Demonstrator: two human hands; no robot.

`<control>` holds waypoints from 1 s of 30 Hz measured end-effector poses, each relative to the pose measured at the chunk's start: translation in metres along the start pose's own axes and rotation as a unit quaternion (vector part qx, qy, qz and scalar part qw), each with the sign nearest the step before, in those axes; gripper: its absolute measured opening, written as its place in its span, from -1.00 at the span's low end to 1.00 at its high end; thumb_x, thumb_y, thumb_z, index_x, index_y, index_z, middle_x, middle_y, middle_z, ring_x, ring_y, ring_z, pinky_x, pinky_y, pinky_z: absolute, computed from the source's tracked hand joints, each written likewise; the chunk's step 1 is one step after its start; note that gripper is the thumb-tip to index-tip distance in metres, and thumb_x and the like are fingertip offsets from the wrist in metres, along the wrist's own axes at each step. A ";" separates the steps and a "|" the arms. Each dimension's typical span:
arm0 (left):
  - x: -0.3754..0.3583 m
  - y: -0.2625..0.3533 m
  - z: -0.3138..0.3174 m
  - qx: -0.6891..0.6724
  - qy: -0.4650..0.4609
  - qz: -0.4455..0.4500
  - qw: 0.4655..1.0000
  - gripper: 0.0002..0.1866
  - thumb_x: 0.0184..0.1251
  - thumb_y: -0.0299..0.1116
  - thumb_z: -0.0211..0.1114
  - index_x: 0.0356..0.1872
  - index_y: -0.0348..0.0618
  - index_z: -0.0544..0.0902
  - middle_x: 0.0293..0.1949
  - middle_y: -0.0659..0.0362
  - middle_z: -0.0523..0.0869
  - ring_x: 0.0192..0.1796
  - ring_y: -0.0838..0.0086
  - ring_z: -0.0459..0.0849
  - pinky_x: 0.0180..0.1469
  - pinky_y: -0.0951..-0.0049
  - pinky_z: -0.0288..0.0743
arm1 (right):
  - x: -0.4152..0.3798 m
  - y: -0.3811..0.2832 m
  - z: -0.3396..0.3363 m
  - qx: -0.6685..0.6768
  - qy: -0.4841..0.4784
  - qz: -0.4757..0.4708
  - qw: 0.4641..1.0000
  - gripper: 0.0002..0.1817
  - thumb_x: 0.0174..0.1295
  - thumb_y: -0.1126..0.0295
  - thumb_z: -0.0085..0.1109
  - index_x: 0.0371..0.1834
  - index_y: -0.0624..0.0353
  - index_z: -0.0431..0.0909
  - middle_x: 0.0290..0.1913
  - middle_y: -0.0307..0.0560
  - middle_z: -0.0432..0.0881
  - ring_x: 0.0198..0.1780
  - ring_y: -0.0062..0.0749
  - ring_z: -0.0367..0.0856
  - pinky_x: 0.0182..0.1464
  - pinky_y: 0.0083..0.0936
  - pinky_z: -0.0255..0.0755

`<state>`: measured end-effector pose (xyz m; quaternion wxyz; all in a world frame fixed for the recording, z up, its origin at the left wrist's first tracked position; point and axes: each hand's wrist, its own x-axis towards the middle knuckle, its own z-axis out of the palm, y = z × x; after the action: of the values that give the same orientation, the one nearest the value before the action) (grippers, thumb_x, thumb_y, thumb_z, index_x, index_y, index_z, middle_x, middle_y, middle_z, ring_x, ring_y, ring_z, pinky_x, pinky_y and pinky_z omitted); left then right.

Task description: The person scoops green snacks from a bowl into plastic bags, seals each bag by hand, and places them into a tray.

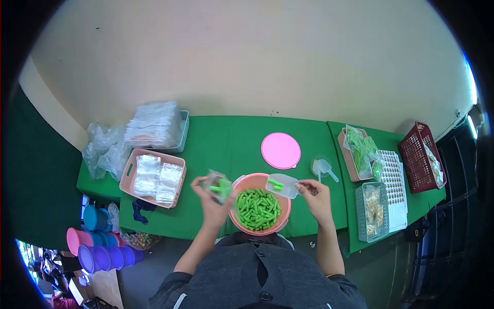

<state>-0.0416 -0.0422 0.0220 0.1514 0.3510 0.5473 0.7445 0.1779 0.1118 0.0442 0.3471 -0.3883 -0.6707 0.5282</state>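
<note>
A pink tub full of short green sticks stands at the table's front edge, close to my body. My left hand grips a clear plastic bag with some green sticks inside; it is slightly blurred, left of the tub. In my right hand is a translucent plastic scoop, held by its right end over the tub's upper right rim. A few green sticks lie in the scoop.
A pink lid and a clear container with a handled cup lie behind the tub. At left, a pink basket holds clear bags. At right stand a basket of filled green bags, a grey basket and a maroon basket.
</note>
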 end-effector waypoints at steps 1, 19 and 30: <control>0.006 0.002 -0.008 -0.111 0.044 -0.053 0.991 -0.26 0.10 -0.16 0.47 0.18 -0.04 0.17 0.00 -0.07 0.50 0.07 0.21 0.56 0.01 0.28 0.54 | -0.001 0.002 0.002 0.002 0.001 -0.001 1.000 -0.77 0.10 0.38 0.37 -0.21 0.24 0.71 -0.40 -0.06 0.70 -0.37 -0.41 0.65 -0.29 -0.44 0.48; 0.013 0.037 0.004 0.144 -0.400 -0.003 0.905 -0.17 0.48 0.27 -0.49 0.52 -0.19 0.00 0.54 -0.06 -0.02 0.56 0.08 -0.02 0.52 0.16 -0.15 | -0.025 -0.026 0.069 0.072 -0.149 -0.133 0.977 -0.82 0.23 0.42 0.27 -0.16 0.26 0.67 -0.19 -0.08 0.66 -0.08 -0.38 0.60 0.01 -0.44 0.43; 0.008 0.052 0.009 0.023 -0.346 -0.056 0.936 -0.11 0.43 0.33 -0.38 0.44 -0.29 0.21 0.38 -0.10 0.36 0.36 0.19 0.41 0.39 0.19 0.20 | -0.020 -0.045 0.064 -0.026 -0.081 -0.219 0.972 -0.90 0.23 0.51 0.26 -0.37 0.34 0.60 -0.40 -0.10 0.56 -0.39 -0.48 0.54 -0.31 -0.56 0.42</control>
<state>-0.0328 -0.0492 0.0746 0.3647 0.5591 0.4970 0.5544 0.1242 0.0597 0.0739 0.3885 -0.1972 -0.7788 0.4513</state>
